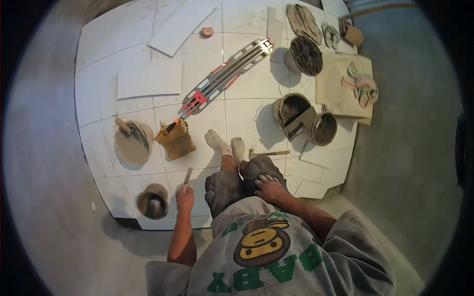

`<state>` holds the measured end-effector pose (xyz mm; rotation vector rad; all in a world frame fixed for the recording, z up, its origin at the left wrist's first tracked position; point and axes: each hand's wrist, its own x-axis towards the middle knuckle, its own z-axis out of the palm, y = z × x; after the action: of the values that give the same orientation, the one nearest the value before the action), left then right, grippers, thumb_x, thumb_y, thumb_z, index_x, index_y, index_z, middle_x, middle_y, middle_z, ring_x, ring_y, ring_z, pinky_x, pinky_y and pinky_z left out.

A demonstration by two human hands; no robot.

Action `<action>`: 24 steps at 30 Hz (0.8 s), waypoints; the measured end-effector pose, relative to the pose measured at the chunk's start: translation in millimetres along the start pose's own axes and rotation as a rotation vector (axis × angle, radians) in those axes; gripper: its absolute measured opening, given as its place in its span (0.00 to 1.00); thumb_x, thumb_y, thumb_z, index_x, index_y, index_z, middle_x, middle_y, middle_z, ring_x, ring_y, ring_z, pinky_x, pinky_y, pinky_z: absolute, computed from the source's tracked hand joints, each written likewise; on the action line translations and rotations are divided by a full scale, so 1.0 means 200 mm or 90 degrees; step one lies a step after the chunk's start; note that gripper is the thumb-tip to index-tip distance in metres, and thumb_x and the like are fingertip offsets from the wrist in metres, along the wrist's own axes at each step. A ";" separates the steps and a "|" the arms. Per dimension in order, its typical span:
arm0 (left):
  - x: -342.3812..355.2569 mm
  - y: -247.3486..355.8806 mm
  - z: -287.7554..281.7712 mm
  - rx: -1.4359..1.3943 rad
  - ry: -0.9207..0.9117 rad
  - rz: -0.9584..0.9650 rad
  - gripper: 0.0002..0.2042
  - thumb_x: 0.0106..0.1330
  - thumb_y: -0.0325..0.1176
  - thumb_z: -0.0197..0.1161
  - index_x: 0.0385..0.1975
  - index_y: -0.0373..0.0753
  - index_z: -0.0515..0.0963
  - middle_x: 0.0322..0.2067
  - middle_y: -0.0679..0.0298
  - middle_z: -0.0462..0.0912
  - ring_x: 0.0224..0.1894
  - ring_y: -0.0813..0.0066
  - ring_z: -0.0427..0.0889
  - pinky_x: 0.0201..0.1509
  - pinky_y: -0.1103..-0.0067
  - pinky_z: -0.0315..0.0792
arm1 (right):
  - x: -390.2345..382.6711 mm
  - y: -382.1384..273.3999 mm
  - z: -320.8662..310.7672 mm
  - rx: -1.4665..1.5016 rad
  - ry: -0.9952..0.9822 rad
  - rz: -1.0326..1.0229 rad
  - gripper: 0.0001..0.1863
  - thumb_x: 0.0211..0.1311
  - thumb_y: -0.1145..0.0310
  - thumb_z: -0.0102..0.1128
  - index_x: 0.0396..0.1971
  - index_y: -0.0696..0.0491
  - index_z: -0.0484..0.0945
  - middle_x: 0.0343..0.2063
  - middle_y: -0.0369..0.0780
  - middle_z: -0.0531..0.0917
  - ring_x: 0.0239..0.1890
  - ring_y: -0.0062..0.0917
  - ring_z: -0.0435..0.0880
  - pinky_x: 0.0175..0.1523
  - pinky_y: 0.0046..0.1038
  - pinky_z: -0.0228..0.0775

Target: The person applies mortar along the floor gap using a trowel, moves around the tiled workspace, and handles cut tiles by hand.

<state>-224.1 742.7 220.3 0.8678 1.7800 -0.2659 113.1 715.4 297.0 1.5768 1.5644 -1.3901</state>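
My left hand (pixel 185 198) is closed around a short, narrow grey-brown bar (pixel 188 175) that points away from me; its kind is hard to make out. Just left of that hand stands a dark bucket (pixel 158 190) with liquid and a pale lump in it. My right hand (pixel 269 188) lies with fingers spread on my right thigh, holding nothing. Beyond my knees a hammer (pixel 270 153) rests on the white tiles (pixel 247 118), to the right of my socked feet (pixel 217 141).
A long tile cutter (pixel 224 74) lies mid-floor, its handle over a brown cloth (pixel 176 141). At left is a mortar bucket (pixel 132 152). Buckets (pixel 302 55) of dark mix, a notched trowel (pixel 300 123) and cardboard (pixel 331 81) are right. Loose tiles (pixel 148 81) and a tape measure (pixel 207 32) lie farther off.
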 end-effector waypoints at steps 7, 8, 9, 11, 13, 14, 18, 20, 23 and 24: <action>0.03 0.02 0.27 0.193 -0.174 0.130 0.21 0.59 0.48 0.53 0.43 0.37 0.76 0.43 0.49 0.78 0.47 0.53 0.75 0.52 0.66 0.67 | -0.10 0.12 0.28 0.144 0.021 0.091 0.26 0.58 0.53 0.49 0.54 0.52 0.67 0.59 0.44 0.65 0.63 0.38 0.60 0.64 0.43 0.49; 0.04 0.10 0.25 0.165 -0.142 0.165 0.20 0.59 0.46 0.53 0.42 0.37 0.76 0.39 0.51 0.79 0.45 0.54 0.76 0.49 0.68 0.68 | -0.10 0.14 0.33 0.155 0.022 0.089 0.26 0.59 0.52 0.49 0.53 0.53 0.68 0.58 0.44 0.65 0.62 0.39 0.60 0.64 0.43 0.50; 0.06 0.17 0.22 0.134 -0.108 0.201 0.19 0.59 0.45 0.54 0.41 0.36 0.76 0.36 0.52 0.80 0.42 0.54 0.77 0.47 0.70 0.68 | -0.11 0.13 0.34 0.162 0.032 0.093 0.26 0.59 0.52 0.49 0.53 0.53 0.68 0.58 0.44 0.65 0.62 0.39 0.60 0.64 0.43 0.50; 0.13 0.24 0.17 0.092 -0.026 0.256 0.18 0.60 0.43 0.54 0.41 0.36 0.76 0.34 0.55 0.80 0.39 0.62 0.79 0.45 0.73 0.69 | -0.14 0.12 0.37 0.141 0.048 0.094 0.25 0.59 0.52 0.48 0.52 0.52 0.68 0.58 0.45 0.65 0.63 0.38 0.60 0.64 0.43 0.51; 0.12 0.33 0.10 0.051 0.029 0.307 0.17 0.61 0.41 0.53 0.42 0.36 0.76 0.32 0.56 0.80 0.36 0.70 0.79 0.43 0.76 0.70 | -0.17 0.13 0.38 0.145 0.074 0.079 0.25 0.59 0.52 0.49 0.51 0.53 0.69 0.56 0.46 0.67 0.61 0.39 0.62 0.62 0.42 0.54; 0.12 0.33 0.06 0.037 0.028 0.289 0.18 0.63 0.44 0.50 0.43 0.37 0.75 0.41 0.51 0.79 0.46 0.55 0.77 0.51 0.70 0.68 | -0.17 0.14 0.37 0.144 0.096 0.054 0.25 0.59 0.53 0.49 0.50 0.54 0.70 0.54 0.47 0.69 0.59 0.39 0.65 0.60 0.42 0.58; 0.09 0.13 0.14 0.068 0.069 0.331 0.19 0.63 0.46 0.49 0.43 0.37 0.76 0.40 0.50 0.79 0.46 0.54 0.77 0.50 0.69 0.68 | -0.22 0.24 0.48 0.191 0.066 0.033 0.24 0.58 0.53 0.52 0.47 0.57 0.72 0.43 0.51 0.77 0.48 0.44 0.75 0.51 0.41 0.67; -0.14 0.22 0.29 0.106 0.059 0.296 0.19 0.65 0.47 0.46 0.42 0.39 0.76 0.40 0.49 0.78 0.45 0.50 0.76 0.50 0.66 0.67 | -0.26 0.38 0.62 0.216 0.080 0.056 0.23 0.57 0.53 0.52 0.45 0.56 0.73 0.40 0.51 0.78 0.46 0.45 0.76 0.51 0.41 0.67; -0.18 -0.17 0.53 0.197 0.041 0.301 0.15 0.64 0.41 0.45 0.37 0.39 0.76 0.39 0.51 0.78 0.44 0.52 0.76 0.47 0.64 0.68 | -0.36 0.49 0.73 0.200 0.134 0.029 0.22 0.57 0.53 0.52 0.43 0.55 0.75 0.40 0.50 0.79 0.45 0.44 0.76 0.49 0.41 0.68; -0.13 -0.40 0.58 0.572 0.002 0.445 0.13 0.64 0.38 0.45 0.36 0.40 0.77 0.40 0.53 0.78 0.44 0.54 0.76 0.47 0.64 0.69 | -0.36 0.49 0.73 0.189 0.123 -0.007 0.22 0.57 0.55 0.50 0.44 0.56 0.75 0.42 0.50 0.78 0.46 0.44 0.76 0.50 0.40 0.67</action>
<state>-189.1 610.4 181.1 2.0482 1.2084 -0.6086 175.9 535.7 283.4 1.9299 1.5298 -1.5730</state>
